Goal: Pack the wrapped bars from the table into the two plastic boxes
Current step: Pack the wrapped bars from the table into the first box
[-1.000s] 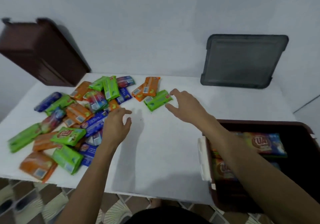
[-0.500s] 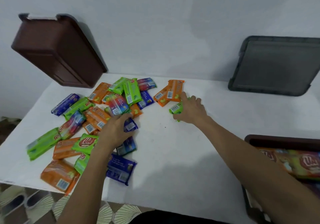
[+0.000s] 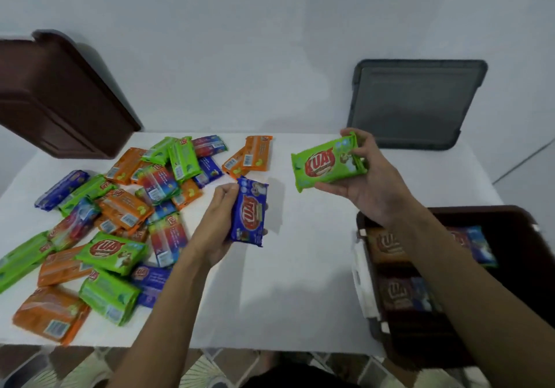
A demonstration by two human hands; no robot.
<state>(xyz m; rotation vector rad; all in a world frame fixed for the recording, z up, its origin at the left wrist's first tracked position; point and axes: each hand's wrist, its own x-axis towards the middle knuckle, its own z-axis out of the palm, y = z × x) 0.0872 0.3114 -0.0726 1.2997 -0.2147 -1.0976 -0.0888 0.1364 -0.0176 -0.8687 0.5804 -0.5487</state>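
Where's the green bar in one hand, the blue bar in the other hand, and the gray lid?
green bar (image 3: 326,164): head view, on its red logo.
blue bar (image 3: 249,212): head view, on the wrapper's middle.
gray lid (image 3: 417,102): head view, on its flat middle panel.

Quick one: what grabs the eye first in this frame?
Two bars held up mid-frame: the right hand grips a green wrapped bar, the left hand a blue wrapped bar. Left of them, a colourful heap of wrapped bars lies on the white table; a dark brown plastic box holding bars sits lower right.
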